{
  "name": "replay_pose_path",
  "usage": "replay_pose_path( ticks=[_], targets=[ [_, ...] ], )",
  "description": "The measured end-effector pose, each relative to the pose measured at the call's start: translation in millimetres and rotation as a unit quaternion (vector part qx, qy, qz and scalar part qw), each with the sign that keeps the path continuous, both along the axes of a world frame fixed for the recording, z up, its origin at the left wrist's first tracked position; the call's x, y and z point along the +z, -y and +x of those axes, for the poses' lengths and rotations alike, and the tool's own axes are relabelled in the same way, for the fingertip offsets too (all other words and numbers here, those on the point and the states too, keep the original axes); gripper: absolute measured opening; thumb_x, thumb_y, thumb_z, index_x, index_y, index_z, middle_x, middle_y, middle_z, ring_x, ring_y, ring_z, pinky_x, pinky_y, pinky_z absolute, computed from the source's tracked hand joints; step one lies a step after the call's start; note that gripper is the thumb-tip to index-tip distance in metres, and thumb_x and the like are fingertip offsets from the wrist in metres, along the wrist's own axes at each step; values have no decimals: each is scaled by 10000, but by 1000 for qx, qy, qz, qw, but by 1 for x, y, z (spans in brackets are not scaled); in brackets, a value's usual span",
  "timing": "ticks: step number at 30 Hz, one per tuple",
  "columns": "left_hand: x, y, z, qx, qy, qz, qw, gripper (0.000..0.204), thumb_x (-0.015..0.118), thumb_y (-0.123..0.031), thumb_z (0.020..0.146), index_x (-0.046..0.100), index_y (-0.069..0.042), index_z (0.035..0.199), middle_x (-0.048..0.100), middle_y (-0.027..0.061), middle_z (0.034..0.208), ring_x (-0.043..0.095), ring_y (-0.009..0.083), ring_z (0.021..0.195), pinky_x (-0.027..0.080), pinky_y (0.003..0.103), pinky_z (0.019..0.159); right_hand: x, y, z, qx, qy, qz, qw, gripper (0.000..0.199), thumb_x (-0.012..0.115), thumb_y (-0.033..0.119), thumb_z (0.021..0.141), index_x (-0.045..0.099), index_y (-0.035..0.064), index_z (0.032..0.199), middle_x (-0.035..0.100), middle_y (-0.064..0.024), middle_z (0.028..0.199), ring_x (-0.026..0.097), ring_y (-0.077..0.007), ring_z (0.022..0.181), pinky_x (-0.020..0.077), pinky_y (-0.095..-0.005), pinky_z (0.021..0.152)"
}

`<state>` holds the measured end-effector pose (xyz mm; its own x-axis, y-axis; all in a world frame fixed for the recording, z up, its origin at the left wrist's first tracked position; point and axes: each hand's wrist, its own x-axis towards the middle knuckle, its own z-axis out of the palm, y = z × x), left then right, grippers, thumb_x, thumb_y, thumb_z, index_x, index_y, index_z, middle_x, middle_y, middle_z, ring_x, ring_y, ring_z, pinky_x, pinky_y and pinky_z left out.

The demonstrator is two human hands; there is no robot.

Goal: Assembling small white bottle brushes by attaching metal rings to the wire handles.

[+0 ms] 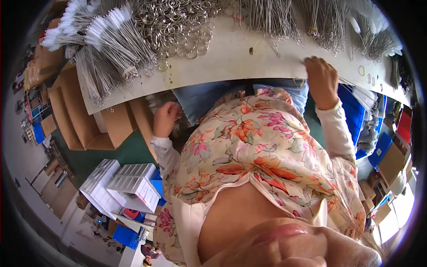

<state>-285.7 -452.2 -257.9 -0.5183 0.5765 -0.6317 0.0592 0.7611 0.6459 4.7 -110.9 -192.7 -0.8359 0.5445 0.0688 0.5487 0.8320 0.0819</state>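
Observation:
My left hand (166, 118) is below the table's front edge, left of my lap. Its fingers are curled and slightly blurred, and whatever they may hold is hidden. My right hand (321, 80) is at the front edge of the table (231, 53), knuckles up, with its fingers bent down towards the top. What lies under those fingers cannot be made out. A thin yellow band (298, 82) sits at the edge just left of it. Beyond the right hand lie bundles of thin wire brushes (327, 26), looped ends facing me.
A pile of metal rings (178, 26) and more white-tipped wire brushes (118, 42) cover the table's left part. Open cardboard boxes (84, 118) stand at the left, white plastic drawers (133, 184) behind them. A blue crate (353, 111) and white-bristled brushes (367, 98) are below the right edge.

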Motion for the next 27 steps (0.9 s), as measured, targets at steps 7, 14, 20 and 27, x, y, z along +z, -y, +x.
replay_pose_path(
  ticks=[7, 14, 20, 27],
  targets=[
    [44, -127, 13, -78, -332, 332, 879, 161, 663, -22, 779, 640, -31, 938, 622, 50, 770, 593, 116, 641, 477, 244, 578, -16, 25, -62, 51, -171, -218, 960, 60, 606, 136, 793, 659, 115, 814, 644, -30, 766, 622, -238, 659, 485, -336, 554],
    [31, -187, 4, -210, -465, 314, 801, 100, 686, -112, 752, 631, -91, 833, 586, 45, 793, 606, 231, 682, 486, 315, 576, -6, 26, -71, -23, -278, -385, 880, 63, 624, 89, 789, 665, 61, 827, 644, -78, 742, 622, -245, 599, 487, -313, 555],
    [51, -220, 2, -168, -461, 331, 806, 94, 650, -114, 789, 578, -84, 843, 565, 53, 764, 585, 209, 660, 464, 306, 540, 36, 11, -91, 34, -336, -513, 790, 90, 612, 46, 808, 642, 1, 881, 605, -99, 700, 583, -174, 568, 459, -273, 538],
    [124, -219, 34, 150, 289, 507, 798, 139, 492, -174, 945, 537, -45, 972, 525, 17, 791, 411, 46, 558, 347, 170, 441, 66, 8, -124, 102, -452, -578, 672, 122, 627, 96, 842, 644, -1, 915, 602, -95, 873, 599, -148, 794, 475, -263, 694]
  ],
)
